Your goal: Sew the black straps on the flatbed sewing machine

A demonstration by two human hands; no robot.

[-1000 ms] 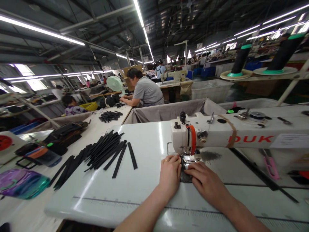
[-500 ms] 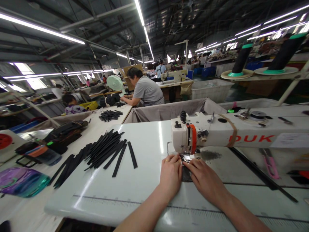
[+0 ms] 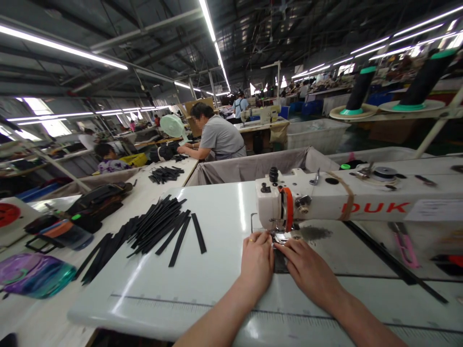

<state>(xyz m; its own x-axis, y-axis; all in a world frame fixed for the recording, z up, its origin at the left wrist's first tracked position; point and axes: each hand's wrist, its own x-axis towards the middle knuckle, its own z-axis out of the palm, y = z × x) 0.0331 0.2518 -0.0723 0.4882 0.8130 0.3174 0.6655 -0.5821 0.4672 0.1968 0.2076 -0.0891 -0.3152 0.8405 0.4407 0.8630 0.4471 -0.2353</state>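
My left hand (image 3: pixel 257 258) lies at the front of the sewing machine (image 3: pixel 277 200), fingers bent and pressed together beside the presser foot (image 3: pixel 280 237). From the other side my right hand (image 3: pixel 307 265) reaches in, its index finger pointing to the same spot and the other fingers curled. The fingertips of both hands nearly meet just before the foot. Whatever they pinch there is small and mostly hidden by the fingers. A dark patch (image 3: pixel 280 264) shows between the hands; I cannot tell whether it is cloth or machine plate. Left of them lies a pile of black strips (image 3: pixel 157 226).
Pink-handled scissors (image 3: pixel 408 248) and long black strips (image 3: pixel 379 253) lie right of the machine. A purple-teal bottle (image 3: pixel 36 273) and a clear jug (image 3: pixel 67 235) stand at left. Thread cones (image 3: pixel 358 91) rise behind. A co-worker (image 3: pixel 222 132) bends over the adjoining table.
Both hands stay at the presser foot with almost the same pose. The whole view has shifted very slightly.
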